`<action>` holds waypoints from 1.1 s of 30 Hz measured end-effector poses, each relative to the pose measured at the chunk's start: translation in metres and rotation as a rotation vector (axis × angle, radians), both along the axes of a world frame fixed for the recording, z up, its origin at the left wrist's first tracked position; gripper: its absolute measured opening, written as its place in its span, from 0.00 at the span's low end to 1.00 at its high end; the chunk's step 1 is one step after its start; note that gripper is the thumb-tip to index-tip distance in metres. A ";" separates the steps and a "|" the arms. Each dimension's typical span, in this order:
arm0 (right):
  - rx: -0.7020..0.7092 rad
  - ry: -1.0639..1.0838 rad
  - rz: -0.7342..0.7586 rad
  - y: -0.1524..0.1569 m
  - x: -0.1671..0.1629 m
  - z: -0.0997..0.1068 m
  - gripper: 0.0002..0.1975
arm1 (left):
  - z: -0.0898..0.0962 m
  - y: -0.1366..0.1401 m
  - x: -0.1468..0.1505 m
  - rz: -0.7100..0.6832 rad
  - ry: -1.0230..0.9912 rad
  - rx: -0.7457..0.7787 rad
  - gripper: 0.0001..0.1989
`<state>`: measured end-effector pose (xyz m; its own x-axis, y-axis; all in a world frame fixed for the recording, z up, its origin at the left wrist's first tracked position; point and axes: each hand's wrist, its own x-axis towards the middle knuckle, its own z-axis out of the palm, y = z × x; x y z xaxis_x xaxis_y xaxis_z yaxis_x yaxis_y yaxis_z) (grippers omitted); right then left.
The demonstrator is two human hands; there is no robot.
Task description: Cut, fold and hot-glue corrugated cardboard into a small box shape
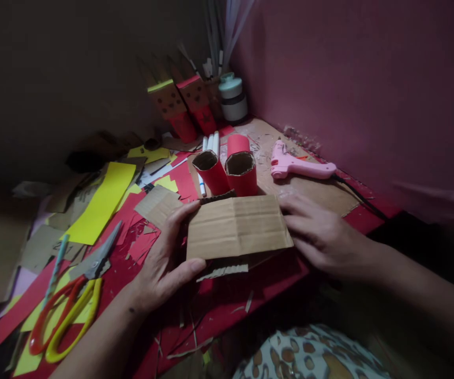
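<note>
A creased brown cardboard piece [237, 226] is held between my two hands above the front of the red table. My left hand [166, 255] grips its left end, thumb at the lower corner and fingers along the upper side. My right hand [322, 231] holds the right end, its fingers partly hidden behind the edge. A torn, ribbed cardboard strip [225, 272] shows just under the piece. Right behind it stand two red-covered cardboard tubes, a left tube [213, 173] and a right tube [243, 176], both with open tops.
A pink glue gun [302, 167] lies at the right, its cord trailing off. Scissors [80, 295] with red and yellow handles rest on paper scraps at the left, near a yellow paper strip [102, 202]. Two cardboard figures [167, 100] and a lidded jar [233, 100] stand behind.
</note>
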<state>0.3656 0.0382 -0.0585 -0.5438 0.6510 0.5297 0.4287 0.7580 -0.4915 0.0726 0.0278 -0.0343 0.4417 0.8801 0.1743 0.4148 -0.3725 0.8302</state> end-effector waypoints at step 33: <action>-0.546 0.158 0.269 0.027 -0.027 0.024 0.35 | -0.004 0.000 0.008 -0.010 0.042 0.104 0.33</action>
<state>0.3383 0.0655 -0.0350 -0.6686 0.7015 0.2468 0.1485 0.4511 -0.8800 0.0807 0.0275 -0.0384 0.4596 0.8535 0.2454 0.4440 -0.4601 0.7689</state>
